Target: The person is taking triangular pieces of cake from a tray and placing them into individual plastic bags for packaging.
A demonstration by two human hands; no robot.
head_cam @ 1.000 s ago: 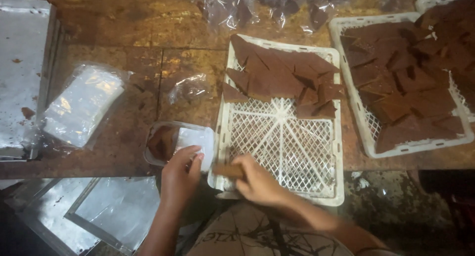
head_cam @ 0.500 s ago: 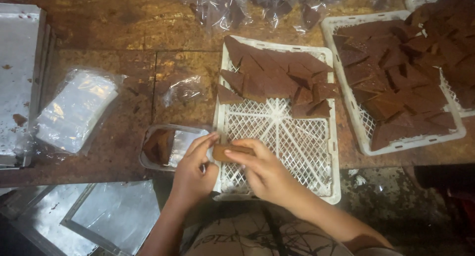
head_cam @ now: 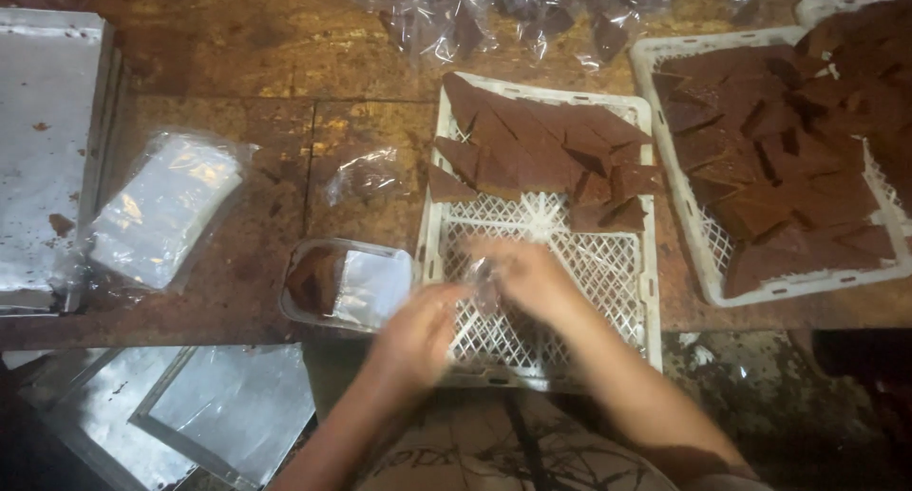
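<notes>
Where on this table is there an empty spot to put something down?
Bare brown tabletop lies between the metal trays on the left and the clear wrappers at the top. A smaller patch sits between the stack of clear bags and the near white crate. It is crowded right: both crates hold brown wedges, and both hands work there.

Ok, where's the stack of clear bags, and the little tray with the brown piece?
stack of clear bags [head_cam: 160,211], head view, middle of the top bag
little tray [head_cam: 375,287], head view, pale bare right part

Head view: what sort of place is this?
Probably a small sweet-packing workshop: white plastic crates of brown triangular pieces, a stack of clear bags and metal trays on a worn worktable.
</notes>
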